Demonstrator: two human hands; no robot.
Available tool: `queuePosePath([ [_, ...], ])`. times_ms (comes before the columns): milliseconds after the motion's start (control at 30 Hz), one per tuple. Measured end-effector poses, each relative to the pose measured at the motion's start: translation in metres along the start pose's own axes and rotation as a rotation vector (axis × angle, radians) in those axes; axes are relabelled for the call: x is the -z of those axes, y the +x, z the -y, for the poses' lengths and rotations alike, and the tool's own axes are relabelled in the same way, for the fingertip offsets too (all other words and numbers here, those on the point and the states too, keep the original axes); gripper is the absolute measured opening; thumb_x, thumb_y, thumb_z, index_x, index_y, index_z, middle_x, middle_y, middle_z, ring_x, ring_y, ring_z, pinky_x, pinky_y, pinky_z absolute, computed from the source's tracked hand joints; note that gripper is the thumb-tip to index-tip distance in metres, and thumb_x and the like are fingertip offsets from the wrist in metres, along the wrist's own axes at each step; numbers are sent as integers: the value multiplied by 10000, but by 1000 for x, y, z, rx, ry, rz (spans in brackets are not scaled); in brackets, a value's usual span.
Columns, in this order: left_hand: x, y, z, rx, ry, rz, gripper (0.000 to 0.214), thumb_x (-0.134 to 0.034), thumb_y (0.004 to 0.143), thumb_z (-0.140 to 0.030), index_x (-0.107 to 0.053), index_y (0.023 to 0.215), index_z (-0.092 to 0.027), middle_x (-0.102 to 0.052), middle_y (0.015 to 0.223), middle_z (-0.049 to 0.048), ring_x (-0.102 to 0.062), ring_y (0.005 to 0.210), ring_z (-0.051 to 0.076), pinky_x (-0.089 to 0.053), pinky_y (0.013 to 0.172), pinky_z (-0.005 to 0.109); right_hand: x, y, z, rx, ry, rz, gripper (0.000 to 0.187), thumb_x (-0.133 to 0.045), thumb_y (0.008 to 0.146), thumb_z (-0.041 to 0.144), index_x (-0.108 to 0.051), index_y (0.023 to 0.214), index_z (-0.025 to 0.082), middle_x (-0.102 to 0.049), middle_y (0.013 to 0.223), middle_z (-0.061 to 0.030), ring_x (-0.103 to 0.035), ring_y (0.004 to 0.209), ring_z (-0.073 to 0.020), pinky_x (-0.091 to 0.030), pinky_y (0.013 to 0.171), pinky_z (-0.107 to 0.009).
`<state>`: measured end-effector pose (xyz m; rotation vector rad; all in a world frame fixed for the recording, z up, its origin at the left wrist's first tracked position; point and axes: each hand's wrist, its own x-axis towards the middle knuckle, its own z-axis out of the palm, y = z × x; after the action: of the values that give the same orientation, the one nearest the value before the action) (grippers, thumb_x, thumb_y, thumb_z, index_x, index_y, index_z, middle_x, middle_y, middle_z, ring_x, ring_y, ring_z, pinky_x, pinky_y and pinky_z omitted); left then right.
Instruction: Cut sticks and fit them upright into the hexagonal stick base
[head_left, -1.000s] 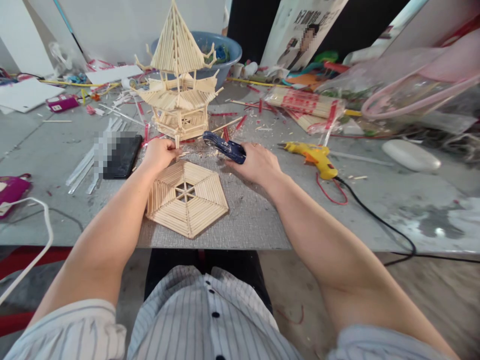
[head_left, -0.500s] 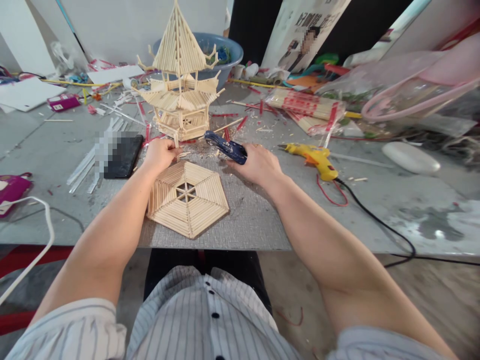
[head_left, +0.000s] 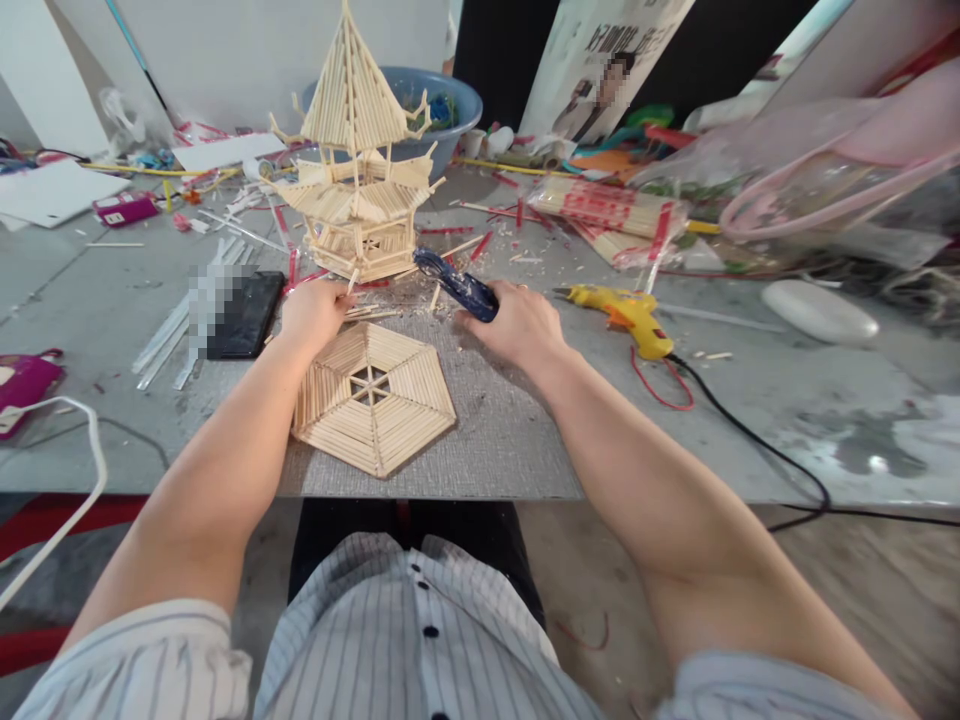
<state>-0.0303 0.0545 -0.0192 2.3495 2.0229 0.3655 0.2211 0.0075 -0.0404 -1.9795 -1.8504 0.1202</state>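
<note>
My left hand (head_left: 318, 312) is closed with its fingertips pinched on a short thin wooden stick (head_left: 352, 281), which tilts upward. My right hand (head_left: 519, 322) wraps round a dark blue hand tool (head_left: 459, 285) that points left toward the stick building; its jaw or blade is not clear, so I cannot tell its exact kind. Between my forearms lies a flat hexagonal stick panel (head_left: 409, 425) with a spoked opening in its middle. Just behind my hands stands a tiered pagoda model (head_left: 358, 190) made of sticks. Several loose sticks (head_left: 375, 313) lie between panel and model.
A yellow glue gun (head_left: 626, 318) with a black cord lies right of my right hand. Left of my left hand is a black phone (head_left: 247, 315) beside clear glue sticks (head_left: 161, 340). Bagged sticks (head_left: 600, 205), a blue basin (head_left: 461, 110) and a white oval object (head_left: 819, 312) sit farther out.
The stick in my left fingers now leans where it was more upright. The blue tool's far end has shifted slightly up and right. Loose sticks by my left hand show more fully.
</note>
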Motion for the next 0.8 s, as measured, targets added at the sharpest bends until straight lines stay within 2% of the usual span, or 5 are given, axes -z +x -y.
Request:
queuePosePath([
  [167, 5, -1, -5, -30, -31, -60, 359, -442, 869, -390, -719, 951, -176, -687, 977, 106, -613, 887, 238, -417, 725, 317, -6, 6, -10, 8, 284, -302, 290, -575, 755, 425, -590, 938, 200, -647, 871, -91, -597, 839, -243, -447, 763, -385],
  [300, 10, 2, -18, -71, -74, -14, 324, -463, 859, -360, -715, 865, -156, -674, 817, 93, -589, 776, 201, -385, 678, 300, -8, 12, -17, -6, 507, -423, 187, -537, 751, 403, -516, 787, 221, -583, 706, -11, -546, 694, -168, -439, 717, -330],
  [500, 13, 21, -62, -305, 20, 149, 215, -545, 793, -252, -710, 733, -129, -619, 653, 78, -600, 751, 208, -372, 697, 297, -7, 11, -16, -40, 580, -340, 187, -536, 727, 387, -507, 788, 213, -601, 755, -26, -561, 736, -174, -442, 748, -334],
  [667, -15, 55, -96, -268, 56, 192, 178, -627, 750, -292, -692, 673, -145, -632, 635, 76, -616, 828, 226, -414, 739, 286, -5, 9, -12, -39, 578, -301, 222, -528, 727, 380, -536, 863, 205, -638, 832, -43, -584, 796, -185, -441, 775, -334],
  [800, -49, 85, -109, -164, -405, 207, 139, -724, 568, -128, -590, 533, -139, -656, 680, 105, -629, 919, 303, -433, 827, 354, -4, 9, -12, -31, 595, -288, 255, -537, 721, 386, -550, 895, 200, -653, 853, -49, -591, 800, -186, -444, 773, -327],
])
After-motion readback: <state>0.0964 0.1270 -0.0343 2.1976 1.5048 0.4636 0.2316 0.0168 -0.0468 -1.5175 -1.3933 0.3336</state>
